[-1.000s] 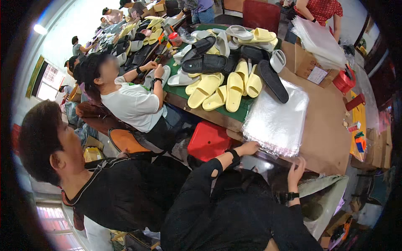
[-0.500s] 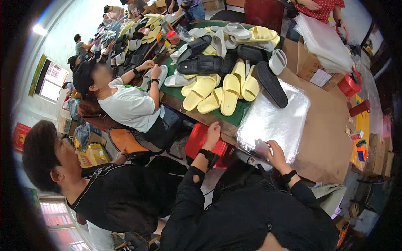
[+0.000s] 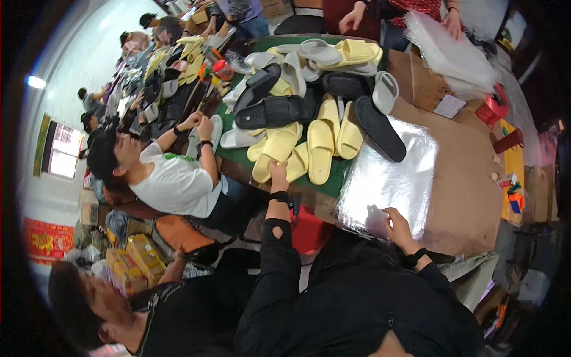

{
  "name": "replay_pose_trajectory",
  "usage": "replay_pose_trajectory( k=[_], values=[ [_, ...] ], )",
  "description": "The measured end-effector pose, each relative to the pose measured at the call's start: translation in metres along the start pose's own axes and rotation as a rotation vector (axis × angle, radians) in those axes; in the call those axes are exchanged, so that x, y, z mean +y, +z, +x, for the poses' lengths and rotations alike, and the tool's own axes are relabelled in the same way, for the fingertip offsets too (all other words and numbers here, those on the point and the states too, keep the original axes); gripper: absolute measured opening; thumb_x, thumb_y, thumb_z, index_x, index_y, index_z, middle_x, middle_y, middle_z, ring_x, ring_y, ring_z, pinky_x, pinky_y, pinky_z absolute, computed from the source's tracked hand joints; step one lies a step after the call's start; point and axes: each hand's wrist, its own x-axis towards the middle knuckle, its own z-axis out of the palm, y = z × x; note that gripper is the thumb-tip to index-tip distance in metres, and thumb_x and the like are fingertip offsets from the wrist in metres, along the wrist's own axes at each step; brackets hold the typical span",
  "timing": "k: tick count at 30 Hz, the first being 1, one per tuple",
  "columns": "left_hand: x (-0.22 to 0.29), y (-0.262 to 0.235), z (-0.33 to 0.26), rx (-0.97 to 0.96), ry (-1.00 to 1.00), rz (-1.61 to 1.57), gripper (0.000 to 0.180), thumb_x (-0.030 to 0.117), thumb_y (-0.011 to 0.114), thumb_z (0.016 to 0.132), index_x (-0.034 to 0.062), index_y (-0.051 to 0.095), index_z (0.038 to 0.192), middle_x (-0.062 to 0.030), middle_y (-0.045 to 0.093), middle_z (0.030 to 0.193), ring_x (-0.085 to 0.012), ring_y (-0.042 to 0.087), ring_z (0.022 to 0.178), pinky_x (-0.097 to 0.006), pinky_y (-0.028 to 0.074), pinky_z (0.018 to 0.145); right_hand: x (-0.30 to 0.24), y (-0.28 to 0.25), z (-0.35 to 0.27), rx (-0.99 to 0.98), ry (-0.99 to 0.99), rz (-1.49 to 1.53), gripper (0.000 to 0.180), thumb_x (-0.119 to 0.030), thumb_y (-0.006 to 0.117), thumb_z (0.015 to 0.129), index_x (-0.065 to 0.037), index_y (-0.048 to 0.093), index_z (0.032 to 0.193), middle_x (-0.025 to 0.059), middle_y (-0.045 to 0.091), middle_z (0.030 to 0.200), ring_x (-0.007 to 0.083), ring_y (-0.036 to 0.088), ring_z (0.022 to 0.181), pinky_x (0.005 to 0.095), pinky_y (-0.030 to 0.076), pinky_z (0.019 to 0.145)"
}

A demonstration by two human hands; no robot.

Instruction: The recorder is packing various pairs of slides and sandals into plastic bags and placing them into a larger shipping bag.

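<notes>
My left hand [image 3: 278,174] reaches over the near table edge, its fingers closed on the near end of a pale yellow slipper [image 3: 278,146]. That slipper lies at the front of a heap of yellow, black and grey slippers. My right hand [image 3: 399,229] hovers at the near edge of a stack of shiny clear plastic bags [image 3: 386,184], its fingers curved and apart with nothing in them. A black slipper [image 3: 380,128] rests sole up across the stack's far left corner. Beside my left hand lie more yellow slippers [image 3: 321,156].
A co-worker in a white shirt [image 3: 172,184] handles a grey slipper [image 3: 205,140] at left; another in black [image 3: 202,309] is nearer. A cardboard box [image 3: 425,89] with clear bags on it stands back right, near a red tape roll [image 3: 492,107]. A red stool [image 3: 310,229] is below the table.
My left hand has moved forward and left from the table edge onto the yellow slipper and taken hold of it. My right hand stays by the bags. The view has shifted slightly.
</notes>
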Motion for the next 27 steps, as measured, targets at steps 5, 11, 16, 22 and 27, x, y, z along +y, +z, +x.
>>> replay_pose_trajectory(
  k=[5,11,16,22,27],
  values=[
    [0.022,0.027,0.021,-0.174,0.115,0.311,0.031,0.001,0.053,0.081,-0.0021,0.048,0.111,-0.0054,0.055,0.087,-0.0159,0.051,0.077,-0.028,0.04,0.068,0.007,-0.005,0.017,0.133,0.107,0.0,0.028,0.0,0.052,0.076,-0.002,0.051,0.104,0.0153,0.054,0.099,0.0277,0.058,0.08,0.0342,0.046,0.071],
    [0.051,0.017,0.018,-0.417,-0.215,-0.577,0.008,0.008,0.047,0.086,0.0075,0.051,0.093,-0.0004,0.047,0.071,-0.01,0.046,0.064,-0.028,0.04,0.061,0.022,-0.013,0.088,0.282,0.027,-0.233,0.051,-0.013,0.062,0.071,-0.002,0.043,0.117,0.0202,0.046,0.114,0.0368,0.048,0.1,0.0398,0.041,0.085],
    [0.117,0.03,-0.045,-0.327,-0.328,-0.688,0.024,0.005,0.049,0.085,0.0115,0.048,0.108,-0.0037,0.054,0.1,-0.0183,0.052,0.09,-0.036,0.041,0.081,0.04,-0.024,0.193,0.314,0.284,-0.516,0.097,-0.038,0.073,0.058,-0.007,0.022,0.135,0.0207,0.028,0.135,0.0369,0.03,0.123,0.0538,0.02,0.1],
    [0.186,0.013,-0.09,-0.395,0.005,-0.554,0.033,0.001,0.05,0.084,0.0046,0.045,0.116,-0.0072,0.054,0.111,-0.0175,0.054,0.095,-0.033,0.043,0.078,0.071,-0.026,0.231,0.14,0.289,-0.525,0.111,-0.039,0.074,0.051,-0.011,0.011,0.139,0.0233,0.043,0.118,0.0385,0.038,0.115,0.0563,0.017,0.1],
    [0.207,0.001,-0.107,-0.498,0.06,-0.778,0.036,-0.001,0.05,0.082,0.0022,0.043,0.118,-0.0119,0.054,0.113,-0.0218,0.055,0.1,-0.033,0.046,0.08,0.05,-0.068,0.236,0.436,0.117,-0.235,0.083,-0.029,0.07,0.053,-0.02,0.038,0.128,0.022,0.05,0.1,0.038,0.049,0.092,0.0429,0.04,0.083]
  ],
)
